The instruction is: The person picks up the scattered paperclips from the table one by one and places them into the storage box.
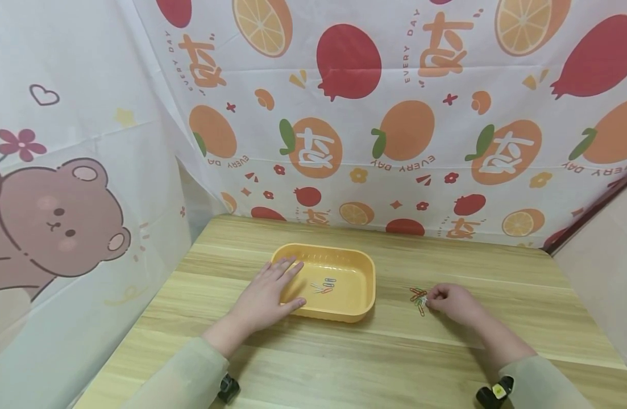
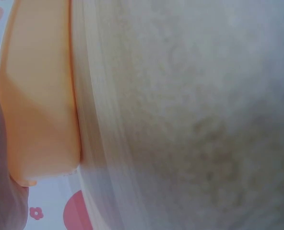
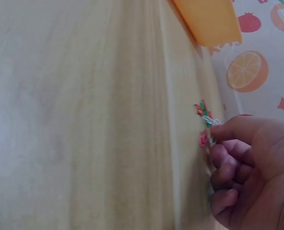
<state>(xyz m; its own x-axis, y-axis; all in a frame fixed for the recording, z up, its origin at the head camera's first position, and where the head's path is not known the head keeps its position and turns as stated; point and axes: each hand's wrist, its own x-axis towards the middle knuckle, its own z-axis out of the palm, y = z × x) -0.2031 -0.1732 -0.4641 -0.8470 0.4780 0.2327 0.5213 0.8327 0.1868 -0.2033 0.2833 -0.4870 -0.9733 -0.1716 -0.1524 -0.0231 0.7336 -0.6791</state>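
A yellow plastic tray (image 1: 351,295) stands on the wooden table, with several paper clips (image 1: 329,282) lying on its floor. Over the tray's left side rests my left hand (image 1: 262,298), fingers spread and fairly straight, thumb at the near rim. In the left wrist view the tray's outer wall (image 2: 39,105) fills the left side, and only a strip of the hand shows. Right of the tray is a small pile of coloured paper clips (image 1: 419,295). At that pile my right hand (image 1: 453,304) pinches a white paper clip (image 3: 216,123) between thumb and index finger, the other fingers curled.
The table (image 1: 344,363) has a light wood grain. Behind it hangs a fruit-print cloth (image 1: 354,136), and a bear-print cloth (image 1: 62,221) hangs at the left. Small black devices (image 1: 228,388) are worn at both wrists.
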